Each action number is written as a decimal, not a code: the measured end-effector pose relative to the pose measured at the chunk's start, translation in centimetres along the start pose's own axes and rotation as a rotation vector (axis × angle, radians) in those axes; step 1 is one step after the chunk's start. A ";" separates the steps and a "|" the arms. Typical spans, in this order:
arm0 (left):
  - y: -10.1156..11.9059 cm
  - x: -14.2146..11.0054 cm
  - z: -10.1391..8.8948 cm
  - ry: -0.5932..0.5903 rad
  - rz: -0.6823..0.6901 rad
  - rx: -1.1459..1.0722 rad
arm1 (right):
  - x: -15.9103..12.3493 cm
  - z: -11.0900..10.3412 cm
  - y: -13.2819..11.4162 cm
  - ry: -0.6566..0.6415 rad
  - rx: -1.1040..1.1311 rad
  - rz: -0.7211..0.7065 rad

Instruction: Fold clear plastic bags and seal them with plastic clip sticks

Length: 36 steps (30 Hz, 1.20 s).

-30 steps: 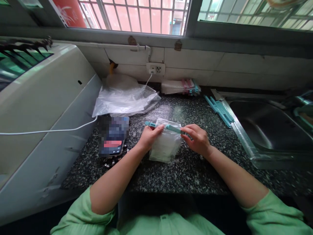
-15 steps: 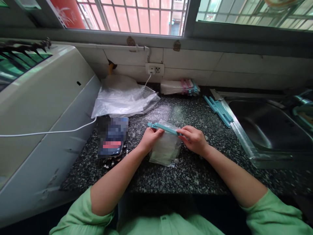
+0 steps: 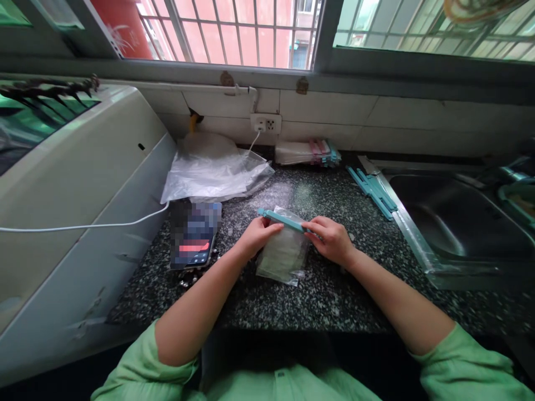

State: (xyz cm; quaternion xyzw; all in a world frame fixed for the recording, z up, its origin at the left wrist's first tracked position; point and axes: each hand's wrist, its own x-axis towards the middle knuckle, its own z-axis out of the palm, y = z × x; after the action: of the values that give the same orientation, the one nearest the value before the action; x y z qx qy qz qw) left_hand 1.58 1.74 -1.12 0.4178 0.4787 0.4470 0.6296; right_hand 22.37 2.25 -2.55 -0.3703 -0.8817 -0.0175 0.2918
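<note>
A light-blue bag sealing clip (image 3: 288,220) lies across the top of a small clear plastic bag (image 3: 281,259), just over the speckled dark counter. My left hand (image 3: 259,233) is closed round the clip's left part, its thumb pressed along the near side. At the clip's right end, the fingertips of my right hand (image 3: 330,236) pinch it. A short rim of the bag shows above the clip, and the rest hangs toward me. Whether the clip is fully fastened, I cannot tell.
Several loose blue clips (image 3: 371,192) lie beside the metal sink (image 3: 443,217) at right. Clipped bags (image 3: 307,152) are stacked by the wall. Clear plastic bags (image 3: 215,172) spread at back left, near a phone (image 3: 196,236). A white cable (image 3: 125,224) runs past the pale appliance (image 3: 104,161).
My left hand has slid slightly right along the clip, its thumb further over the bag. My right hand keeps its pinch at the right end. The whole view has tilted up a little.
</note>
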 end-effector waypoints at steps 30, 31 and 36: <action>0.7 -0.1 -0.6 -0.011 0.240 0.094 | 0.8 -0.7 -1.0 -0.125 0.603 0.442; 0.7 0.0 -0.6 -0.006 0.247 0.094 | 0.8 -0.6 -1.1 -0.115 0.603 0.450; 0.6 0.1 -0.6 0.016 0.281 0.111 | 0.8 -0.5 -1.0 -0.109 0.605 0.456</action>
State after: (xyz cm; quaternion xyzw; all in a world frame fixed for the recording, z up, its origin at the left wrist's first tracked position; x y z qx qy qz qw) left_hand 0.92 2.05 -0.64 0.5112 0.4446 0.5070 0.5329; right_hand 21.55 1.92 -1.52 -0.4543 -0.7563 0.3286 0.3372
